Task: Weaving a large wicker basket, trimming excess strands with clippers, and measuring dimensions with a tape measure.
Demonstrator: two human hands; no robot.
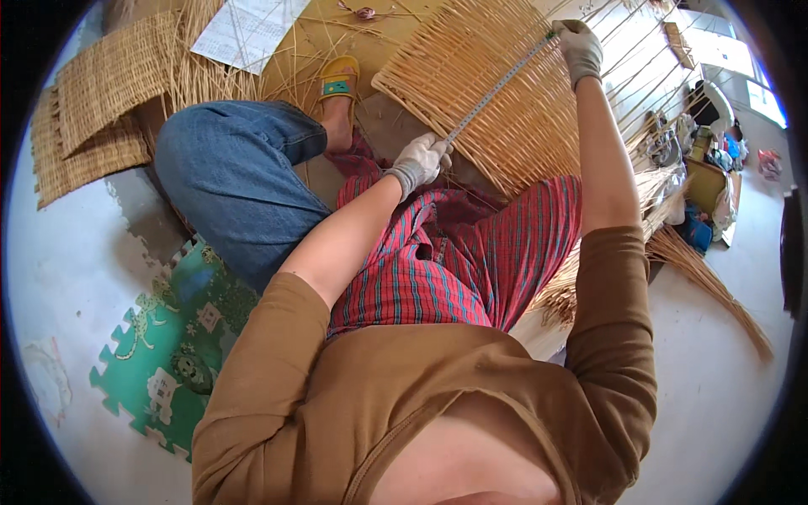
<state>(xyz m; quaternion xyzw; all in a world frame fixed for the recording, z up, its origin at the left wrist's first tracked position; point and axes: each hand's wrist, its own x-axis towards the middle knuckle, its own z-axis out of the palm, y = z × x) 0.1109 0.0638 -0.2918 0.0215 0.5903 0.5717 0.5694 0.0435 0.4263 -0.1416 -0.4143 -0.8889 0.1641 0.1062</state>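
Note:
A woven wicker panel lies in front of me, with long loose canes sticking out past its far right side. Across it runs a pale tape measure, stretched taut on a slant. My left hand, in a whitish work glove, is closed on the tape's near end at the panel's near left edge. At the far end of the tape, my right hand, gloved too, is closed on the tape near the protruding canes. The fingertips of both hands are partly hidden.
Finished woven panels are stacked at the left beside loose canes and a printed paper sheet. A green foam mat lies at the lower left. Bundled canes rest on the floor at right, near a cluttered wooden cabinet.

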